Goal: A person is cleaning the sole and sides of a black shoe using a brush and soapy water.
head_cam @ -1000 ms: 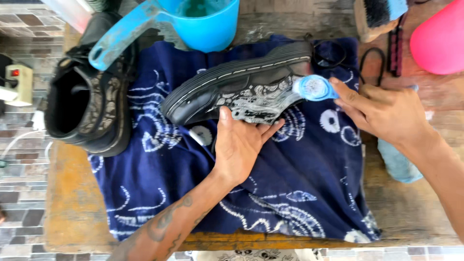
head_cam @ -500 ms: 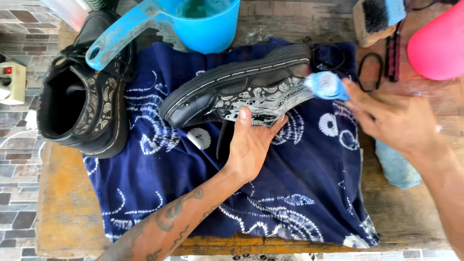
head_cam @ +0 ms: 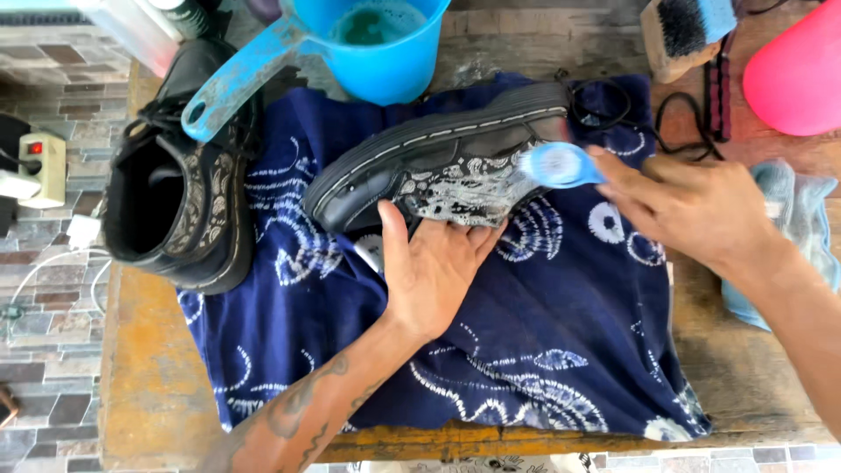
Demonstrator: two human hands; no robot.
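Observation:
A black patterned boot (head_cam: 438, 162) lies on its side on a dark blue printed cloth (head_cam: 543, 350). My left hand (head_cam: 434, 267) holds the boot from below, thumb up against its side. My right hand (head_cam: 692, 206) grips a small light-blue brush (head_cam: 556, 165) whose head presses on the boot's patterned, foamy side near the heel. The second black boot (head_cam: 180, 206) stands upright at the cloth's left edge.
A blue jug with a long handle (head_cam: 368, 48) holding greenish liquid stands behind the boots. A wooden scrub brush (head_cam: 683, 31), a pink container (head_cam: 793, 70) and black laces (head_cam: 613, 109) sit at the back right. A light-blue rag (head_cam: 793, 219) lies right. The wooden table (head_cam: 140, 377) ends near me.
The small brush has moved back and forth along the lying boot's side, now a little lower and left. My left hand stays under the boot.

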